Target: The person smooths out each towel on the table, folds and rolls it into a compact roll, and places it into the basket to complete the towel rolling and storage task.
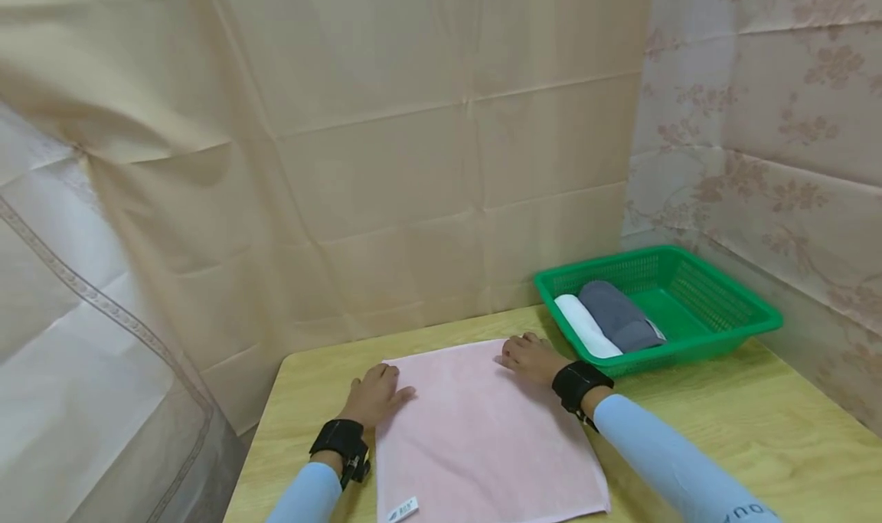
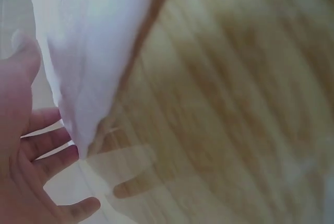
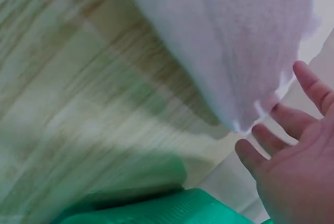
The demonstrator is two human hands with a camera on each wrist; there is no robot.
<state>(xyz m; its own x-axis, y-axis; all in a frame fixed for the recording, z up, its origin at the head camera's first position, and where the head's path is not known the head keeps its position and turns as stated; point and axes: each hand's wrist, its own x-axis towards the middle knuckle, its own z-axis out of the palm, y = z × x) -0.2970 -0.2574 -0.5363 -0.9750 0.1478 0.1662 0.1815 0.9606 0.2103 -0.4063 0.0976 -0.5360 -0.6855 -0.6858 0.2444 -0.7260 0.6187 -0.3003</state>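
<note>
A pink towel (image 1: 475, 431) lies spread flat on the table, with a small white label (image 1: 403, 510) at its near left corner. My left hand (image 1: 374, 394) is at the towel's far left corner. In the left wrist view, the extended fingers (image 2: 57, 156) reach that corner and the thumb stands apart. At the far right corner is my right hand (image 1: 534, 358). Its fingers (image 3: 292, 121) are also extended and spread in the right wrist view, tips right at the towel's edge.
A green plastic basket (image 1: 717, 341) stands at the back right, close beside my right hand. Inside lie a rolled white towel (image 1: 586, 328) and a rolled grey towel (image 1: 616, 315). Beige curtain (image 1: 386, 163) hangs behind the wooden table (image 1: 310, 385); a floral cloth (image 1: 772, 140) hangs at right.
</note>
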